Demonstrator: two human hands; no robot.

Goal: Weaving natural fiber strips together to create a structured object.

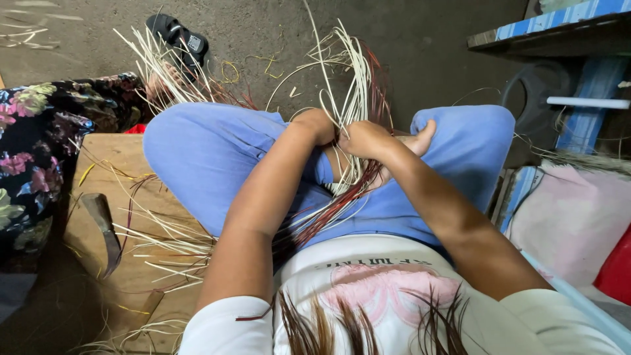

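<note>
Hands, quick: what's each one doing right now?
Left hand: closed on the pale and red strips.
Right hand: closed on the same strips.

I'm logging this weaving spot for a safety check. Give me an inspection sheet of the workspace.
Surface: wooden board on a dark floor, beside the crossed legs.
Job's things: bundle of pale and reddish strips, gripped over the lap.
Clutter: loose strips and a curved blade on the board; black sandal on the floor.
Grippers: left hand and right hand closed on the bundle.
Cables: nothing seen.
Surroundings: floral cloth left, pink cloth right.
</note>
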